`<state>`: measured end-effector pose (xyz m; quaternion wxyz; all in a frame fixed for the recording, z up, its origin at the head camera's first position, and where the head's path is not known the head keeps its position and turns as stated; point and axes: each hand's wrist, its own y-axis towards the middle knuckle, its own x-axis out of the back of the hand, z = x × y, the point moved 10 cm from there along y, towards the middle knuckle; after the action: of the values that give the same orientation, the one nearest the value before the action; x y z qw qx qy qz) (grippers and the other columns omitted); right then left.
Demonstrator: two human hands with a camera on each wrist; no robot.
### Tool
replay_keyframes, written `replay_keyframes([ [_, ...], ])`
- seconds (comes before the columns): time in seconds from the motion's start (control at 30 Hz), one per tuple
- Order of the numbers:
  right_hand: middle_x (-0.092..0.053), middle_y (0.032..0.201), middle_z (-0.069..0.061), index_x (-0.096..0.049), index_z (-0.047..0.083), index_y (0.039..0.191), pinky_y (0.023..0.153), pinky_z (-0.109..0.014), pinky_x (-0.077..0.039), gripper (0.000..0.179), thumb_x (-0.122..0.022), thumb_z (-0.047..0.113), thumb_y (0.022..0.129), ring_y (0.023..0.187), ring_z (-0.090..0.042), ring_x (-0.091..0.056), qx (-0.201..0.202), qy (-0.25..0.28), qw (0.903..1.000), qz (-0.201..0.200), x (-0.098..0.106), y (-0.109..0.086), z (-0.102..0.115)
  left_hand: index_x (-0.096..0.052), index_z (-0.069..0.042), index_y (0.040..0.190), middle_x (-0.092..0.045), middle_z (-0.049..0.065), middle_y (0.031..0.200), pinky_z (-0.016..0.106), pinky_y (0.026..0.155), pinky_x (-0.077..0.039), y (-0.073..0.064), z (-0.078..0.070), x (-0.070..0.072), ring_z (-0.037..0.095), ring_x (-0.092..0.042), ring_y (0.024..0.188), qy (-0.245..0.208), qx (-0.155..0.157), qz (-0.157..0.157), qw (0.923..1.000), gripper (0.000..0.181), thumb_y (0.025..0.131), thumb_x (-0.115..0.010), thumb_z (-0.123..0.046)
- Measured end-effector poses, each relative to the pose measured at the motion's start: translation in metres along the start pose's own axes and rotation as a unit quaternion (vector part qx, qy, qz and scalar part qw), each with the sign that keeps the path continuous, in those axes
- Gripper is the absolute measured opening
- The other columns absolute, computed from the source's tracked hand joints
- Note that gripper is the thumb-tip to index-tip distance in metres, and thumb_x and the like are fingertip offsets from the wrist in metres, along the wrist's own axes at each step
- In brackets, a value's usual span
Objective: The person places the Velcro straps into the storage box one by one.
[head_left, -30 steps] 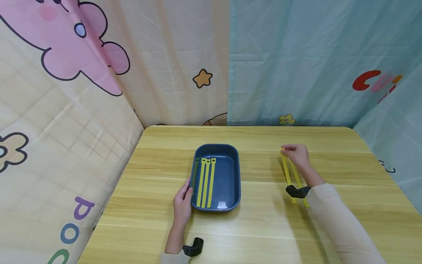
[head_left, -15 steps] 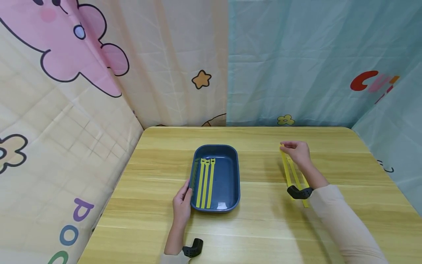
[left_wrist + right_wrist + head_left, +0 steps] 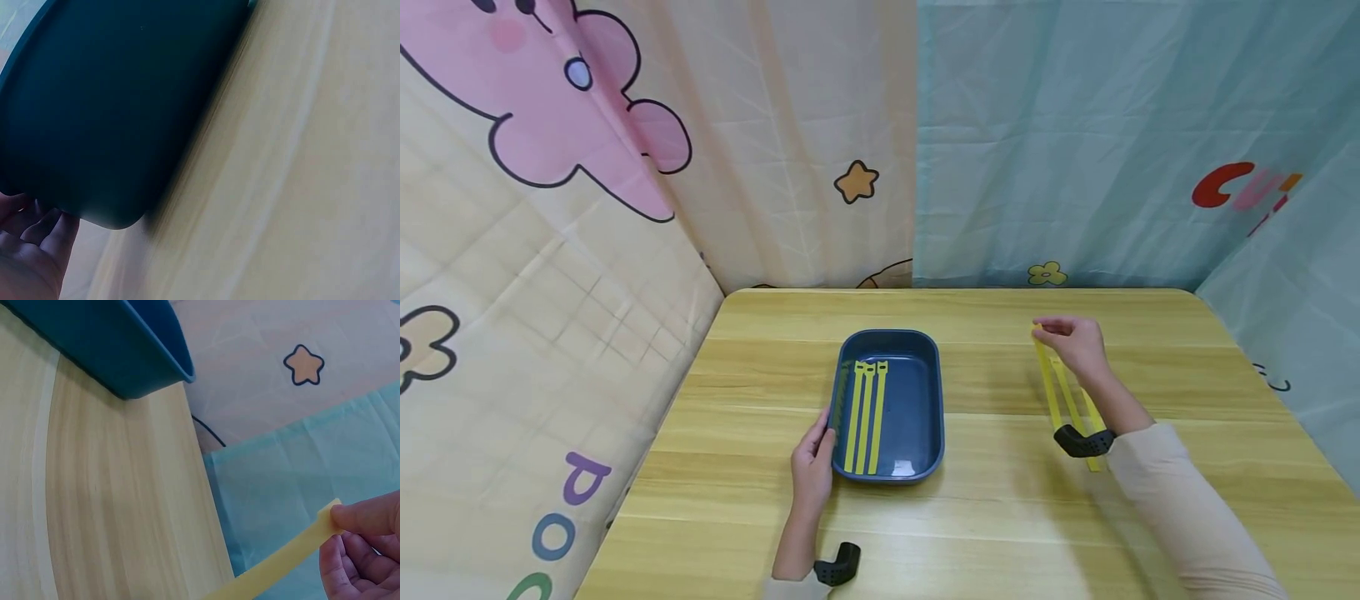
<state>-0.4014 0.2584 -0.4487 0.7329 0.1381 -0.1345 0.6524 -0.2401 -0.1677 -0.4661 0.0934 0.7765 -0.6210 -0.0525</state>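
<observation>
My left hand point(image 3: 812, 467) grips the left wall of a deep blue plastic tray point(image 3: 917, 408), thumb at the rim and fingers outside. In the left wrist view, the fingers point(image 3: 53, 240) are against the tray's outer side. Three flat yellow cable straps point(image 3: 869, 421) with slotted heads lie side by side inside, near the left wall. Over at the right, my right hand point(image 3: 1078, 348) pinches one end of another yellow cable strap point(image 3: 281, 565) between thumb and fingers. That strap slants down toward me, its lower end hidden behind the black wrist camera.
Two more yellow straps lie on the wooden table point(image 3: 985, 517) under my right forearm; the right-hand strap point(image 3: 1092, 408) is partly covered by the wrist. Black cameras are worn at both wrists. Patterned curtains point(image 3: 1045, 150) stand behind the table and along its sides.
My right hand has lifted the strap's end slightly and drifted a little left, and another strap behind it has come into sight. The left hand stays on the tray.
</observation>
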Motion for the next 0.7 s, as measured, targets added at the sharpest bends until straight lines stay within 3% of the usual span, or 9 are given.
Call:
replay_keyframes([
  [0.1, -0.060, 0.090, 0.001, -0.064, 0.022, 0.098, 0.063, -0.021, -0.047, 0.038, -0.064, 0.044, 0.066, 0.080, -0.010, -0.055, 0.034, -0.032, 0.9983, -0.034, 0.004, 0.032, -0.041, -0.041, 0.003, 0.122, -0.037, 0.015, 0.126, 0.019, 0.090, -0.029, 0.000, -0.003, 0.000, 0.016, -0.032, 0.116, -0.003, -0.001, 0.000, 1.0000, 0.035, 0.087, -0.041, -0.003],
  [0.13, -0.060, 0.090, 0.001, -0.064, 0.022, 0.098, 0.063, -0.021, -0.047, 0.038, -0.064, 0.044, 0.067, 0.080, -0.010, -0.055, 0.039, -0.036, 0.9980, -0.035, 0.004, 0.030, -0.036, -0.041, 0.003, 0.122, -0.038, 0.016, 0.126, 0.018, 0.090, -0.030, 0.000, -0.002, 0.000, 0.016, -0.032, 0.116, -0.003, -0.002, 0.001, 1.0000, 0.035, 0.087, -0.041, -0.002],
  [0.23, -0.061, 0.089, 0.002, -0.064, 0.025, 0.097, 0.061, -0.024, -0.048, 0.038, -0.064, 0.047, 0.065, 0.078, -0.011, -0.055, 0.062, -0.048, 0.9957, -0.048, 0.004, 0.044, -0.050, -0.042, 0.003, 0.121, -0.038, 0.016, 0.126, 0.018, 0.090, -0.030, 0.000, -0.002, 0.000, 0.016, -0.032, 0.116, -0.002, -0.004, -0.002, 1.0000, 0.035, 0.087, -0.042, -0.002],
  [0.33, -0.060, 0.092, -0.002, -0.063, 0.022, 0.100, 0.061, -0.025, -0.048, 0.040, -0.064, 0.043, 0.066, 0.081, -0.014, -0.055, 0.054, -0.028, 0.9978, -0.025, 0.001, 0.044, -0.045, -0.042, 0.003, 0.122, -0.038, 0.016, 0.126, 0.018, 0.090, -0.030, 0.001, 0.001, 0.001, 0.016, -0.032, 0.116, -0.001, -0.007, -0.002, 1.0000, 0.035, 0.087, -0.042, -0.003],
  [0.37, -0.060, 0.091, 0.001, -0.064, 0.025, 0.098, 0.059, -0.024, -0.048, 0.040, -0.065, 0.045, 0.064, 0.080, -0.012, -0.055, 0.057, -0.024, 0.9977, -0.028, 0.002, 0.054, -0.059, -0.042, 0.002, 0.122, -0.038, 0.016, 0.126, 0.018, 0.090, -0.030, 0.001, 0.000, 0.001, 0.016, -0.032, 0.116, -0.002, -0.007, -0.002, 1.0000, 0.035, 0.087, -0.042, -0.004],
  [0.43, -0.061, 0.092, -0.001, -0.064, 0.022, 0.099, 0.060, -0.025, -0.048, 0.039, -0.067, 0.040, 0.065, 0.081, -0.013, -0.056, 0.044, -0.001, 0.9989, -0.016, 0.001, 0.049, -0.051, -0.042, 0.002, 0.121, -0.038, 0.016, 0.126, 0.019, 0.090, -0.030, 0.001, 0.000, 0.001, 0.016, -0.032, 0.116, -0.004, -0.007, -0.004, 1.0000, 0.035, 0.087, -0.042, -0.004],
  [0.63, -0.060, 0.090, -0.007, -0.064, 0.009, 0.098, 0.069, -0.030, -0.047, 0.028, -0.065, 0.021, 0.073, 0.080, -0.017, -0.055, 0.036, 0.062, 0.9967, 0.038, -0.007, 0.001, 0.027, -0.042, 0.003, 0.121, -0.038, 0.016, 0.126, 0.018, 0.090, -0.030, 0.001, 0.001, 0.002, 0.016, -0.033, 0.116, -0.004, -0.007, -0.006, 1.0000, 0.035, 0.087, -0.043, -0.006],
  [0.7, -0.060, 0.089, -0.007, -0.064, 0.010, 0.098, 0.066, -0.028, -0.047, 0.030, -0.067, 0.021, 0.071, 0.078, -0.017, -0.055, 0.040, 0.058, 0.9971, 0.028, -0.006, 0.003, 0.025, -0.042, 0.003, 0.121, -0.038, 0.016, 0.125, 0.018, 0.089, -0.031, 0.000, 0.001, 0.002, 0.017, -0.033, 0.116, -0.003, -0.007, -0.006, 1.0000, 0.035, 0.087, -0.043, -0.005],
])
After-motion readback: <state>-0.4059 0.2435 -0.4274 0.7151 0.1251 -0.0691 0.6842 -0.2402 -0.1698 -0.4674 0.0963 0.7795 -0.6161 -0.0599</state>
